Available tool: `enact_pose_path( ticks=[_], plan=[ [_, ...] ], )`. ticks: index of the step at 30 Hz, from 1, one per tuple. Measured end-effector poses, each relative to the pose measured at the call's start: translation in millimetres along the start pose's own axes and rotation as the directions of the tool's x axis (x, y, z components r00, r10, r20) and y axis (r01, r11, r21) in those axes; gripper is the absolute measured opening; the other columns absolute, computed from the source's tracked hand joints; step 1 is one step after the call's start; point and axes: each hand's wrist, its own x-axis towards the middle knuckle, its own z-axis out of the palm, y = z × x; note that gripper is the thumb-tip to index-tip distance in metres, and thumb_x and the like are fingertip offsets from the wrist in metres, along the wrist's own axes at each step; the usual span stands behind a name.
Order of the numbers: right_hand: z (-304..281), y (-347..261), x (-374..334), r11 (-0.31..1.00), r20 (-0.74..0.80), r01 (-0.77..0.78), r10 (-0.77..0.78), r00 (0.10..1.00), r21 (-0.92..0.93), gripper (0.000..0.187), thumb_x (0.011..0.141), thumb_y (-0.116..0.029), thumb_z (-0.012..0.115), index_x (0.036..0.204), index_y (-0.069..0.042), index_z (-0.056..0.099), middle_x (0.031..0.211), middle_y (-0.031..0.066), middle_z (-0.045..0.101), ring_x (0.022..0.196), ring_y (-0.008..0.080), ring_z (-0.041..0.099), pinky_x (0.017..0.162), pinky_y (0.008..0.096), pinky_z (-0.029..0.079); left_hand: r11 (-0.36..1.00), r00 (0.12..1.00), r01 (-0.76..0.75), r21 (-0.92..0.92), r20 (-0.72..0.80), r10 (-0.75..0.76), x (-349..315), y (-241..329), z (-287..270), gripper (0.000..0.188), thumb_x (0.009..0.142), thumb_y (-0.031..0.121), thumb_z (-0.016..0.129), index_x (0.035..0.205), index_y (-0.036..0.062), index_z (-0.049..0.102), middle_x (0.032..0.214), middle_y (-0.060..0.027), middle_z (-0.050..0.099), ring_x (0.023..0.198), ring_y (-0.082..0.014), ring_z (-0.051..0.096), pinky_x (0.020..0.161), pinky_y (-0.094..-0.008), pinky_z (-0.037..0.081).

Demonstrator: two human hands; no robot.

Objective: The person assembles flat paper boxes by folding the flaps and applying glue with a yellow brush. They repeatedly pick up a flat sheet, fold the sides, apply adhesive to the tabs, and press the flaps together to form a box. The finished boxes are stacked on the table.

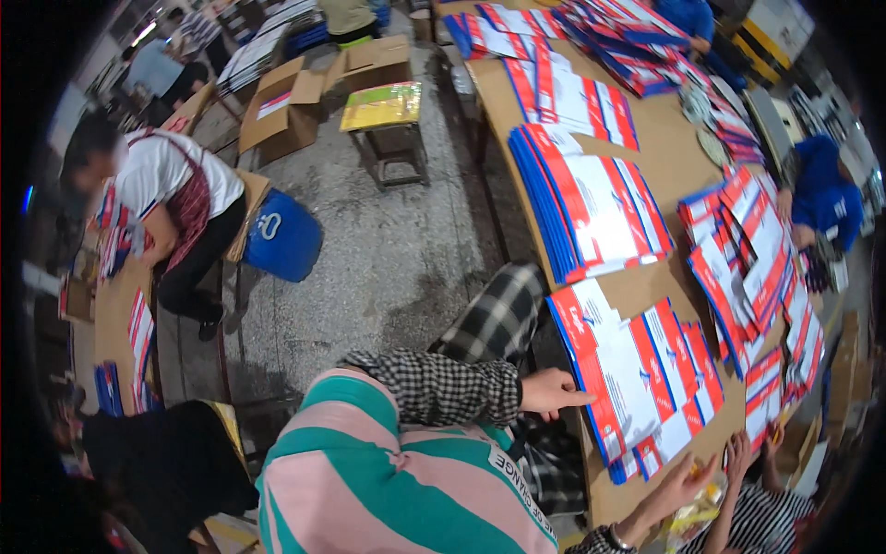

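My left hand [552, 393] reaches to the table's left edge, its index finger stretched over the border of a pile of flat printed cardboard pieces [614, 379]. These are red and white with blue edges, fanned in overlapping layers. Nothing shows in that hand's grasp. My right hand [676, 489] is over the table's near end, below the same pile, with its fingers apart. Beside it lies a crumpled clear and yellow plastic bag [697, 517]. A taller, neater stack of the same pieces [600, 208] stands just beyond.
Another person's hands [738, 454] are close to my right hand. Loose piles [748, 263] cover the table's right side, where a blue-clad person [826, 194] sits. On the floor at left stand a blue bin [284, 237], a stool with a yellow top [381, 106] and open cartons [281, 109].
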Motion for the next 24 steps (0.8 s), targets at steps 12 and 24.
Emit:
enact_pose_path(
  ticks=[12, 24],
  plan=[
    [-20, -41, 0, 0.982, 0.184, -0.083, 0.115, 0.976, -0.171, 0.061, 0.095, -0.034, 0.049, 0.141, -0.001, 0.026, 0.145, 0.0166, 0.027, 0.136, 0.0259, 0.023, 0.113, 0.0412, 0.014, 0.884, 0.986, -0.104, -0.457, -0.161, 0.032, 43, -17, 6, 0.052, 0.091, 0.039, 0.052, 0.112, -0.0078, 0.053, 0.095, -0.0213, 0.064, 0.067, -0.0257, 0.066, 0.054, -0.0341, 0.057],
    [-50, -55, 3, 0.986, -0.226, -0.161, 0.165, 0.960, 0.038, 0.042, 0.100, -0.027, 0.040, 0.128, 0.004, 0.043, 0.126, 0.0148, 0.048, 0.116, 0.0229, 0.045, 0.101, 0.0337, 0.034, 0.649, 0.583, -0.756, 0.091, -0.360, 0.729, -59, 74, -220, 0.038, 0.097, 0.025, 0.039, 0.103, -0.0097, 0.052, 0.091, -0.0232, 0.063, 0.079, -0.0332, 0.064, 0.068, -0.0414, 0.054]
  ],
)
